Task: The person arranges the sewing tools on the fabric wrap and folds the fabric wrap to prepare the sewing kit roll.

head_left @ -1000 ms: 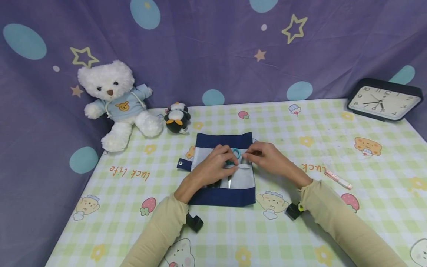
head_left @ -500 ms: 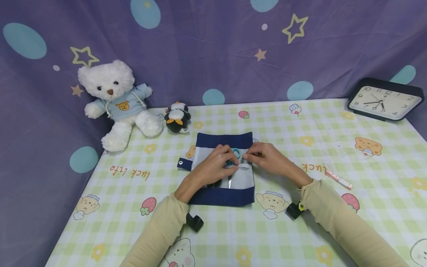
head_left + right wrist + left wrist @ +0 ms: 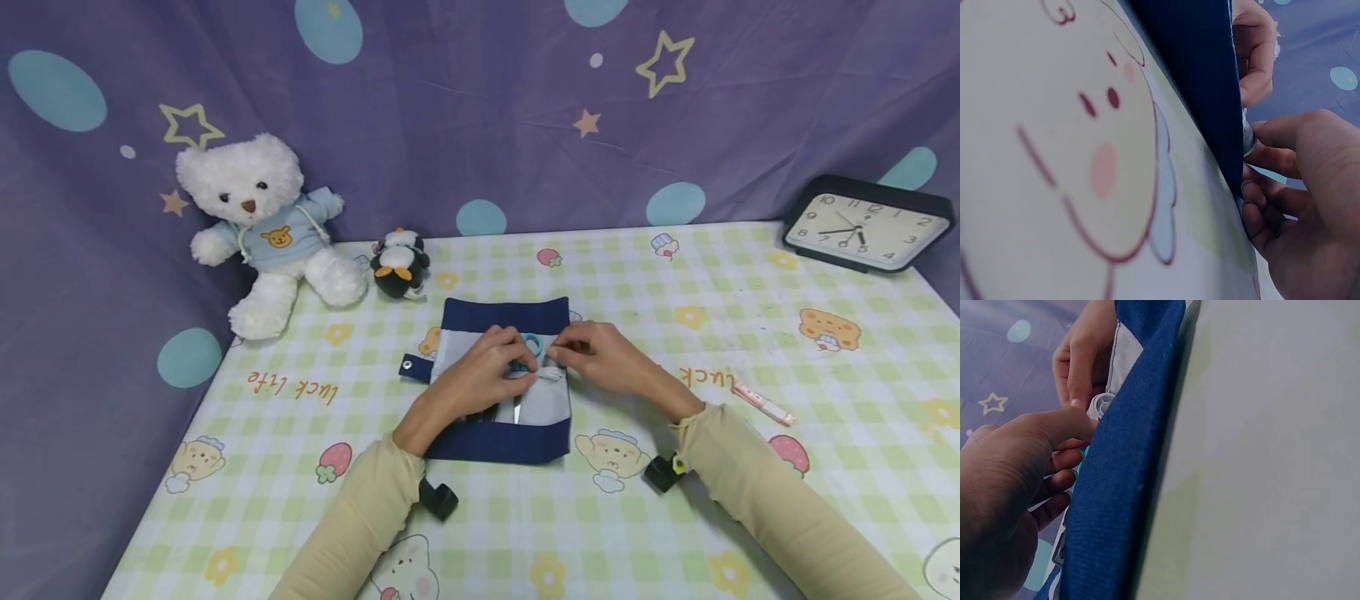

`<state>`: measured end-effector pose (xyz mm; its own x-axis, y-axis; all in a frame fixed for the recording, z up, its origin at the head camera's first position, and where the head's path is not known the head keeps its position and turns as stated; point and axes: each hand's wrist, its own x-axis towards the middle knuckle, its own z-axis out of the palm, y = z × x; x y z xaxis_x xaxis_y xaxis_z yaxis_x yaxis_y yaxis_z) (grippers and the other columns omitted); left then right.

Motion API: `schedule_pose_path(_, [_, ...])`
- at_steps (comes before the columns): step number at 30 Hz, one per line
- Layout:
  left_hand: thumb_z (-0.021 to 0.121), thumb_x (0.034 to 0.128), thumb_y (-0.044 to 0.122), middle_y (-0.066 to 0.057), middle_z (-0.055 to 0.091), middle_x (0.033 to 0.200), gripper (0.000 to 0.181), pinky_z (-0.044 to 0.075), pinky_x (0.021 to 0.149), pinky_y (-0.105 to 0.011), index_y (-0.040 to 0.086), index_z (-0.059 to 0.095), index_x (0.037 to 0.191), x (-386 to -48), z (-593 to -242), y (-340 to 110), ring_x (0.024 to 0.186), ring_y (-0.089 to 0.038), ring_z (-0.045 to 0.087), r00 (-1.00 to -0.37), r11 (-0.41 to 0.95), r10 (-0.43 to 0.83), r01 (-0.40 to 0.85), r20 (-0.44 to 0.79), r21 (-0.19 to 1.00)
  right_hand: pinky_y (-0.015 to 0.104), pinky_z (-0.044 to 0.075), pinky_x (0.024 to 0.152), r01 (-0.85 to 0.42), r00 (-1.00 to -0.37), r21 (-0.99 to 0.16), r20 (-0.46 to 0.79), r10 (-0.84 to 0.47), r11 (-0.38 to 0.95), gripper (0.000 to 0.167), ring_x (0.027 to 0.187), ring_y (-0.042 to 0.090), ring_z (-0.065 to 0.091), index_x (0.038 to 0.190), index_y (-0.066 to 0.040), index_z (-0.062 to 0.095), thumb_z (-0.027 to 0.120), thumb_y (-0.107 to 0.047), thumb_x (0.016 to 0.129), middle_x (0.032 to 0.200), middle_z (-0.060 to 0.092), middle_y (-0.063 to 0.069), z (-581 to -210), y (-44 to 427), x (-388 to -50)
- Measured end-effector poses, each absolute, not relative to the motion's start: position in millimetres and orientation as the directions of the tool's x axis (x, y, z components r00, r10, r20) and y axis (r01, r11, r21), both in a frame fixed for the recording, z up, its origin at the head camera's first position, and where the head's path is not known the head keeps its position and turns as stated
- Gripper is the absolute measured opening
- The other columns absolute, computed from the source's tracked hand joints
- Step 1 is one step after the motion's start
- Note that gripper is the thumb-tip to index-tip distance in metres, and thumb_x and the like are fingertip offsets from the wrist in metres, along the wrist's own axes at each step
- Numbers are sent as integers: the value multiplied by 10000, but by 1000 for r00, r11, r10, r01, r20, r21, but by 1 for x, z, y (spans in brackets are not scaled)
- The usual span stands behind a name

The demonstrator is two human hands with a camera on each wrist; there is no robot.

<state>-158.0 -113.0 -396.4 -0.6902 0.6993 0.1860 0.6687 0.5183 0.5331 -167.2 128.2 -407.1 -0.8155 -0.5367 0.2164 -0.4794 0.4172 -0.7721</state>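
An unfolded case with navy borders [image 3: 498, 446] and a pale grey inside lies on the table. Teal-handled scissors [image 3: 533, 343] rest in it, partly covered by my left hand [image 3: 483, 371], whose thumb and finger pinch a white strap [image 3: 551, 374]. At the case's right side my right hand [image 3: 600, 354] pinches a small pale roll. The left wrist view shows the round end of this roll [image 3: 1104, 405] between both hands' fingertips, just behind the navy edge [image 3: 1116, 475]. In the right wrist view the roll [image 3: 1249, 137] touches the right thumb; the case edge hides much of it.
A white teddy bear [image 3: 273, 237] and a penguin toy [image 3: 399, 265] sit at the back left. A black-framed clock [image 3: 866, 225] stands at the back right. A pink and white pen-like item [image 3: 762, 404] lies to the right of my right hand. The case's snap tab [image 3: 416, 367] points left.
Beside the right fingertips, the white strap has gone from nearly flat to a raised, rounded shape. Both hands have stayed almost in place.
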Motion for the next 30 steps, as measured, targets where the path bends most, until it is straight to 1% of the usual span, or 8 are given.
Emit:
schedule_pose_path(3, [740, 969, 138, -6, 573, 978, 78, 416, 796, -314, 86, 771, 1017, -158, -397, -113, 867, -171, 437, -691, 521, 700, 668, 182, 531, 304, 468, 664, -477, -821, -773, 221, -527, 419, 107, 728, 157, 552, 955, -68, 780, 684, -74, 1001, 829, 654, -31, -408, 129, -167])
schedule_pose_path(10, [744, 966, 140, -1, 575, 974, 77, 415, 786, -309, 90, 773, 1016, -158, -396, -113, 856, -167, 433, -690, 522, 699, 672, 189, 525, 293, 479, 695, -505, -797, -782, 259, -546, 365, 140, 772, 159, 576, 947, -52, 800, 672, -19, 994, 870, 689, -14, -411, 131, -167])
schedule_pose_path(15, [747, 962, 144, 1, 581, 976, 81, 417, 785, -303, 89, 774, 1016, -158, -396, -113, 855, -164, 435, -692, 524, 697, 671, 188, 524, 298, 490, 703, -519, -781, -784, 275, -560, 339, 151, 778, 162, 589, 924, -60, 805, 677, -4, 981, 861, 684, -18, -412, 132, -167])
schedule_pose_path(22, [748, 961, 138, -3, 582, 973, 75, 415, 782, -307, 89, 776, 1011, -158, -396, -113, 855, -166, 434, -695, 529, 695, 668, 184, 523, 317, 490, 734, -515, -776, -784, 255, -577, 346, 151, 809, 155, 595, 907, -94, 808, 696, -20, 975, 866, 678, -50, -410, 131, -167])
schedule_pose_path(30, [746, 963, 146, 2, 582, 974, 74, 415, 788, -311, 95, 773, 1009, -157, -396, -112, 860, -167, 436, -701, 540, 692, 661, 171, 522, 332, 494, 754, -506, -777, -788, 238, -583, 351, 158, 833, 164, 600, 900, -101, 806, 693, -24, 979, 881, 678, -42, -408, 131, -165])
